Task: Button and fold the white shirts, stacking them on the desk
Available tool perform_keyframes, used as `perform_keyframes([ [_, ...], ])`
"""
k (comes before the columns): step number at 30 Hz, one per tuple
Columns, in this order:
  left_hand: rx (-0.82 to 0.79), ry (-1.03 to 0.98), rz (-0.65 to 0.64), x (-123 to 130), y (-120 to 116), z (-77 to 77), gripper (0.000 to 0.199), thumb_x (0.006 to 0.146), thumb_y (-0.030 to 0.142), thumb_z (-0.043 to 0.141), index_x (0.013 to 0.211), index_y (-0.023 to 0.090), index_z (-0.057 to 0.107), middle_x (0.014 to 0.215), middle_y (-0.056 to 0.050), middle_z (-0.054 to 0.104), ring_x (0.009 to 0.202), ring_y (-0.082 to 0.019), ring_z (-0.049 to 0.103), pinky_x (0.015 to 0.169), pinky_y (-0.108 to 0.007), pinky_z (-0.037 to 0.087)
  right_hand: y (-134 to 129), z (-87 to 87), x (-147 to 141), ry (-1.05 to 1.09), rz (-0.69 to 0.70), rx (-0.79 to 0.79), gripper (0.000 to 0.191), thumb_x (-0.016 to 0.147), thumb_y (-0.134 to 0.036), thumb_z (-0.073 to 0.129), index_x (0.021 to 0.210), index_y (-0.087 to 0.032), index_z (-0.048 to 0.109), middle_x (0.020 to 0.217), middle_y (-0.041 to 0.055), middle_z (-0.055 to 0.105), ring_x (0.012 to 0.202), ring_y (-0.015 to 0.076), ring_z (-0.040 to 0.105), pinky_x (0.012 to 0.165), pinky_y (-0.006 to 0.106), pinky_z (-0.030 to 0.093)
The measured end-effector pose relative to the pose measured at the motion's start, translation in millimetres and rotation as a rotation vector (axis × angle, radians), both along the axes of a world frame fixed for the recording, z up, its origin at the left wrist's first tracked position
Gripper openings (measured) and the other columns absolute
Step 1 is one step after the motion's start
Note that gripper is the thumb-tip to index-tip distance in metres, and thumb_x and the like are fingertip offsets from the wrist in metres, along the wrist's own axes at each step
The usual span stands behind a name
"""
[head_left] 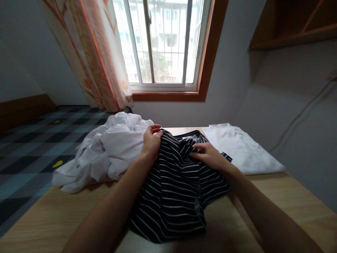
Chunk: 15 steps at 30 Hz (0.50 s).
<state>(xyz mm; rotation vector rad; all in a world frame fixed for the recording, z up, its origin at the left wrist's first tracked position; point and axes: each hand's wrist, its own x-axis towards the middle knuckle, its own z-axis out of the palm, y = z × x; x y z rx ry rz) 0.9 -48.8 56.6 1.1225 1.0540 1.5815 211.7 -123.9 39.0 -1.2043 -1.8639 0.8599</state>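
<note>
A black garment with thin white stripes (176,189) lies rumpled across the middle of the wooden table, its near end hanging toward the camera. My left hand (153,140) pinches its far left edge between thumb and fingers. My right hand (207,154) is closed on a bunched fold near the garment's far right part, where a small pale patch shows beside the neckline. Part of the striped cloth sticks out beyond my right wrist.
A heap of crumpled white cloth (118,144) sits left of the striped garment. Flat folded white cloth (239,151) lies at the right on the wooden table (284,200). A checked bed (31,151) adjoins the left side; a window and curtain are behind.
</note>
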Motion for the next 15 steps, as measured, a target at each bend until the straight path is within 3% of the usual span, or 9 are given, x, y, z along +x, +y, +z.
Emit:
perform_keyframes([
  [2, 0.116, 0.173, 0.208, 0.8, -3.9, 1.7, 0.020, 0.072, 0.010, 0.065, 0.089, 0.017, 0.058, 0.089, -0.004, 0.056, 0.071, -0.013, 0.051, 0.067, -0.026, 0.043, 1.4, 0.3, 1.1, 0.065, -0.067, 0.037, 0.017, 0.082, -0.033, 0.061, 0.079, -0.019, 0.070, 0.075, 0.0017, 0.067, 0.069, 0.0163, 0.058, 0.065, 0.031, 0.047],
  [4, 0.321, 0.363, 0.294, 4.3, -13.2, 5.4, 0.016, 0.073, 0.013, 0.067, 0.087, 0.018, 0.060, 0.089, -0.003, 0.057, 0.073, -0.014, 0.050, 0.070, -0.028, 0.042, 1.3, 0.5, 1.2, 0.100, -0.100, 0.032, 0.021, 0.082, -0.038, 0.062, 0.078, -0.019, 0.070, 0.071, 0.0011, 0.066, 0.065, 0.0151, 0.056, 0.059, 0.029, 0.045],
  [6, 0.466, 0.585, 0.211, 10.5, -25.6, 8.9, 0.009, 0.076, 0.021, 0.069, 0.079, 0.019, 0.060, 0.080, -0.002, 0.057, 0.072, -0.015, 0.049, 0.071, -0.029, 0.041, -0.1, 1.2, 0.7, 0.119, -0.128, 0.013, 0.027, 0.082, -0.042, 0.061, 0.074, -0.018, 0.070, 0.065, 0.0007, 0.064, 0.060, 0.0137, 0.054, 0.054, 0.027, 0.042],
  [10, 0.472, 0.928, -0.009, 23.6, -43.3, 7.7, 0.023, 0.070, 0.033, 0.077, 0.065, 0.019, 0.059, 0.066, -0.001, 0.057, 0.067, -0.017, 0.049, 0.067, -0.031, 0.041, -3.8, 4.6, -0.8, 0.177, -0.168, -0.001, 0.037, 0.083, -0.049, 0.059, 0.070, -0.017, 0.070, 0.061, 0.0006, 0.061, 0.056, 0.0127, 0.052, 0.052, 0.026, 0.040],
  [15, 0.425, 0.941, -0.146, 26.2, -39.2, -0.5, 0.009, 0.070, 0.015, 0.072, 0.066, 0.020, 0.065, 0.063, -0.001, 0.061, 0.060, -0.015, 0.051, 0.065, -0.031, 0.040, -4.0, 8.8, -0.1, 0.165, -0.218, 0.042, 0.037, 0.080, -0.050, 0.062, 0.069, -0.016, 0.070, 0.060, 0.0011, 0.061, 0.055, 0.0134, 0.052, 0.051, 0.026, 0.039],
])
